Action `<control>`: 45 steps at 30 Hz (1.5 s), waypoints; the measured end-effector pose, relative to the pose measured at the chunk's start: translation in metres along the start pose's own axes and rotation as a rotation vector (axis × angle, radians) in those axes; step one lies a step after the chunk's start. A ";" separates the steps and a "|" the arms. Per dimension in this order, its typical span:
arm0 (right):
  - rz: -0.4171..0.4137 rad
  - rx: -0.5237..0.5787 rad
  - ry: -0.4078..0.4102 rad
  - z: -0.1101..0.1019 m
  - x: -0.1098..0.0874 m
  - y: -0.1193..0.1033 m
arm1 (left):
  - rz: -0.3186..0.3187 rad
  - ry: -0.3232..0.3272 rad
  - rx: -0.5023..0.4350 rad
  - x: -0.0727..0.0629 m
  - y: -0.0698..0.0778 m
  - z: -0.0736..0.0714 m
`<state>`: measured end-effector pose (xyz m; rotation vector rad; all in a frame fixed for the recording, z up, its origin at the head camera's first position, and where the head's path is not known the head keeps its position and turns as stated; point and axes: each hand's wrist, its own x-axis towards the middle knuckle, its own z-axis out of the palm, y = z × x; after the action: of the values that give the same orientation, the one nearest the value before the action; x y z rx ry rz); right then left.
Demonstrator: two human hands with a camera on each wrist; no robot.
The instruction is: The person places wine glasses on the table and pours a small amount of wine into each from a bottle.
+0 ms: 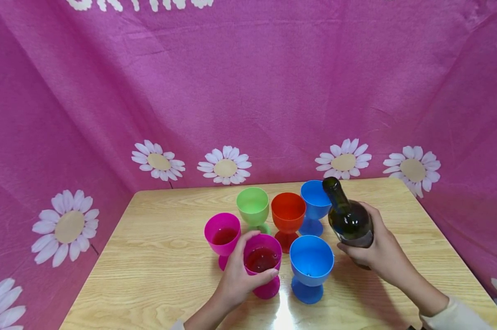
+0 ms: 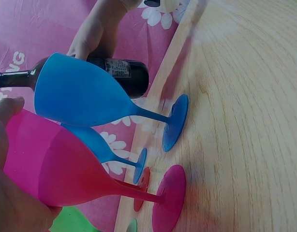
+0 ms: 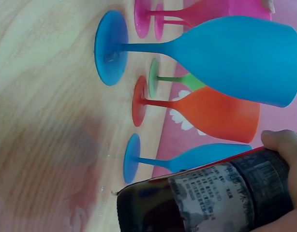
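My left hand (image 1: 242, 279) holds a pink goblet (image 1: 269, 293) round its bowl, and dark red liquid (image 1: 262, 260) shows inside. To the right of it stands a blue goblet (image 1: 308, 270), a few small drops at its bottom. My right hand (image 1: 382, 252) grips a dark green wine bottle (image 1: 349, 222) round its lower body, the neck leaning up and to the left. In the right wrist view, the bottle's printed label (image 3: 214, 195) faces the camera. The bottle's mouth overlaps the rear blue goblet (image 1: 314, 197) in the head view.
A second pink goblet (image 1: 222, 233) with red liquid stands left of my left hand. Behind are a green goblet (image 1: 252, 206) and an orange-red goblet (image 1: 288, 215). They stand close together on the wooden table (image 1: 157, 256). A pink cloth (image 1: 248, 91) with daisies hangs behind and beside it.
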<state>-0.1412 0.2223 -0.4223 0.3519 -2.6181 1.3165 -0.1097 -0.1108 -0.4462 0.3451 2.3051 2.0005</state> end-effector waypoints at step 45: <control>0.198 0.227 0.051 0.017 -0.011 0.049 | -0.010 -0.005 -0.003 -0.001 0.002 0.000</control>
<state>-0.1465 0.2382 -0.4730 0.0906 -2.5195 1.6688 -0.1090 -0.1111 -0.4444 0.3366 2.2966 1.9956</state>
